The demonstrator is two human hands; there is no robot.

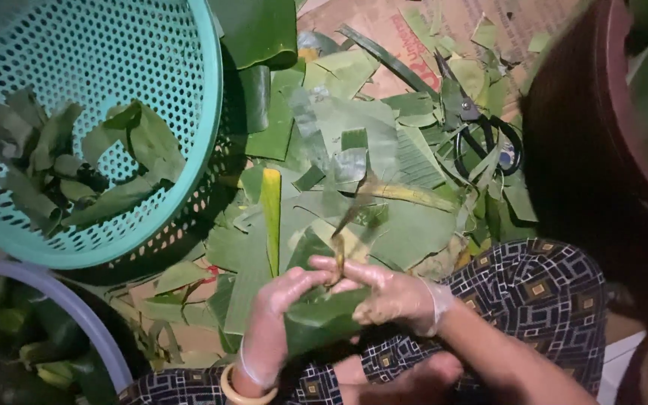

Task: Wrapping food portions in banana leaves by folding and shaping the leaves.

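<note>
Both my hands wear thin clear gloves and grip a folded green banana-leaf parcel [322, 319] over my lap. My left hand [275, 319] wraps the parcel's left end, with a yellowish bangle on the wrist. My right hand [388, 292] covers its right end, fingertips pinching the leaf at the top next to a thin yellow-brown strip that sticks up. The parcel's underside is hidden by my fingers.
A teal perforated plastic basket [189, 172] with several folded leaf pieces stands at upper left. A lavender-rimmed bowl [76, 311] of green wraps sits at lower left. Leaf scraps [384, 172] cover the cardboard floor. Black scissors [485, 131] lie at upper right beside a dark brown container [586, 135].
</note>
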